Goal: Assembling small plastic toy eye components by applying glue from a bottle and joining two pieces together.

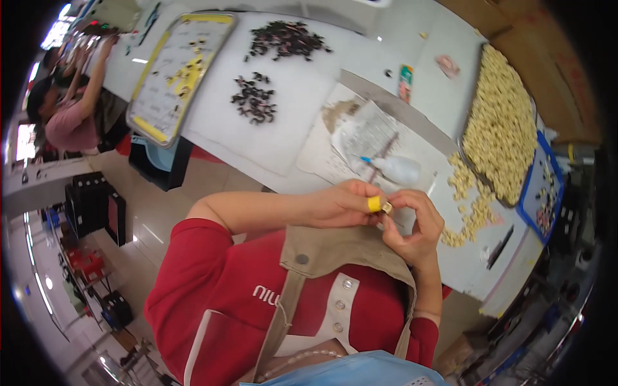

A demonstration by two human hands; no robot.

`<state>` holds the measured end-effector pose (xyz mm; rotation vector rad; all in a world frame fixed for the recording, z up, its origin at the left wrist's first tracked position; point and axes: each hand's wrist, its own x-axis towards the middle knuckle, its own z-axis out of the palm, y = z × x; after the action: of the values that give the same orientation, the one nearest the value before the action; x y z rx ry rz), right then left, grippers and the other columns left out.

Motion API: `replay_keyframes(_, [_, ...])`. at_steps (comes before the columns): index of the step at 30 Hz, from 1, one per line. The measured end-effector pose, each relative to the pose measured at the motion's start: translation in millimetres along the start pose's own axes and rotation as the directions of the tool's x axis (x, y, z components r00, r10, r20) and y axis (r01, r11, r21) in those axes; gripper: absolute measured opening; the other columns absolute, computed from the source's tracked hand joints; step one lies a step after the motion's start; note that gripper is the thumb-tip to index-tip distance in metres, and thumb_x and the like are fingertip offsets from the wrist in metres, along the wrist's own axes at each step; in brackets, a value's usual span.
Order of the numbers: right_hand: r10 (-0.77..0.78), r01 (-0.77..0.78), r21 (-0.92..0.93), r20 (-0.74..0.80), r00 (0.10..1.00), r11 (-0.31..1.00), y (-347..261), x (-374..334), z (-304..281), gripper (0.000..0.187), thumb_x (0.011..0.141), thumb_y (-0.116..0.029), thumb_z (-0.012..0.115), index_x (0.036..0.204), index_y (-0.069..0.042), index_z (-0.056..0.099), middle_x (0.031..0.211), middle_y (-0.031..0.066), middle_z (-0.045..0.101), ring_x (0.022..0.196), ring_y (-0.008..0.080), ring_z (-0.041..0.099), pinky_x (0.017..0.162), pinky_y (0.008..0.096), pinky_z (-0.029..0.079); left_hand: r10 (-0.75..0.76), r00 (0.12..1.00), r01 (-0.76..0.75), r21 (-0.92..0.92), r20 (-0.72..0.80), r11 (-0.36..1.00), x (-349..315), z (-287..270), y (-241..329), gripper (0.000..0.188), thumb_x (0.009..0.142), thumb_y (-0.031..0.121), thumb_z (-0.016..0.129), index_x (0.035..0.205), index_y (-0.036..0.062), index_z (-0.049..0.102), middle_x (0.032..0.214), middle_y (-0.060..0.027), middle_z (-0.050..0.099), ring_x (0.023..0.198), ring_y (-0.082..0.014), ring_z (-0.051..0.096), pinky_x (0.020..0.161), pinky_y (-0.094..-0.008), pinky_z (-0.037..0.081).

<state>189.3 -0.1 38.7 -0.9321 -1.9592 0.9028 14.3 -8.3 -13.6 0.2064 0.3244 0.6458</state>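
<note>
My left hand [351, 203] and my right hand [417, 226] meet at the table's near edge, in front of my chest. Between their fingertips is a small cream-coloured piece [387, 208], pinched from both sides and partly covered. A yellow wrap [374, 204] circles a digit of my left hand. Just beyond the hands lies a translucent squeeze bottle [400, 169] with a blue tip, beside a printed sheet [367, 136]. Many loose cream pieces [475, 217] are scattered to the right of my right hand.
A tray heaped with cream pieces [502, 122] stands right, by a blue tray [547, 209]. Two piles of small dark parts [283, 40] and a yellow-and-white tray [138, 106] are at far left. A black stick [501, 247] lies right. Another person [72, 122] works beyond, left.
</note>
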Motion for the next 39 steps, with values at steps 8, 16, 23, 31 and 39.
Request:
replay_keyframes(8, [0.223, -0.198, 0.353, -0.032, 0.974, 0.914, 4.9, -4.1, 6.3, 0.051, 0.064, -0.002, 0.066, 0.111, 0.002, 0.046, 0.102, 0.0133, 0.055, 0.097, 0.0215, 0.053, 0.088, 0.0333, 0.041, 0.128, 0.991, -0.129, 0.063, 0.024, 0.99, -43.1, -8.1, 65.8, 0.036, 0.081, 0.018, 0.058, 0.112, 0.0002, 0.05, 0.105, -0.0098, 0.053, 0.099, -0.0163, 0.05, 0.082, -0.0319, 0.043])
replay_keyframes(16, [0.343, -0.306, 0.297, -0.078, 0.936, 0.904, 10.4, -17.7, -3.3, 0.047, 0.07, 0.001, 0.061, 0.114, 0.002, 0.045, 0.099, 0.0108, 0.055, 0.094, 0.0183, 0.053, 0.088, 0.032, 0.04, 0.801, 0.592, 0.256, 0.922, 0.088, -0.29, -114.3, -55.7, 207.7, 0.025, 0.073, 0.001, 0.06, 0.097, 0.0063, 0.061, 0.09, -0.002, 0.059, 0.079, -0.0115, 0.054, 0.068, -0.0237, 0.043])
replay_keyframes(23, [0.324, -0.304, 0.23, -0.055, 0.945, 0.925, 10.5, -15.5, -3.8, 0.041, 0.072, 0.007, 0.059, 0.111, 0.002, 0.047, 0.092, 0.0087, 0.057, 0.088, 0.0141, 0.055, 0.084, 0.0276, 0.041, 0.443, 0.869, 0.265, 0.549, 0.221, -0.793, -104.6, -63.8, 229.5, 0.033, 0.068, -0.006, 0.057, 0.097, 0.0071, 0.062, 0.084, -0.0073, 0.06, 0.083, -0.0241, 0.054, 0.075, -0.0331, 0.045])
replay_keyframes(31, [0.347, -0.336, 0.094, -0.141, 0.927, 0.937, 17.9, -15.9, -5.2, 0.029, 0.075, 0.006, 0.059, 0.103, 0.003, 0.053, 0.09, 0.0085, 0.058, 0.087, 0.0135, 0.055, 0.081, 0.026, 0.042, 0.796, 0.593, 0.297, 0.887, 0.12, -0.354, -103.8, -53.4, 210.2, 0.023, 0.077, -0.003, 0.053, 0.097, 0.0039, 0.06, 0.089, -0.007, 0.06, 0.08, -0.0165, 0.055, 0.072, -0.0266, 0.044])
replay_keyframes(39, [0.152, -0.209, -0.412, -0.167, 0.974, 0.887, 37.8, 15.3, -4.4, 0.029, 0.075, -0.007, 0.063, 0.103, -0.001, 0.056, 0.1, 0.0131, 0.057, 0.093, 0.0261, 0.054, 0.08, 0.0319, 0.042, 0.379, 0.874, -0.223, 0.441, -0.305, 0.869, -59.7, -14.5, 82.1, 0.031, 0.083, 0.006, 0.056, 0.114, 0.0022, 0.053, 0.1, -0.0072, 0.059, 0.088, -0.0113, 0.055, 0.073, -0.0207, 0.044])
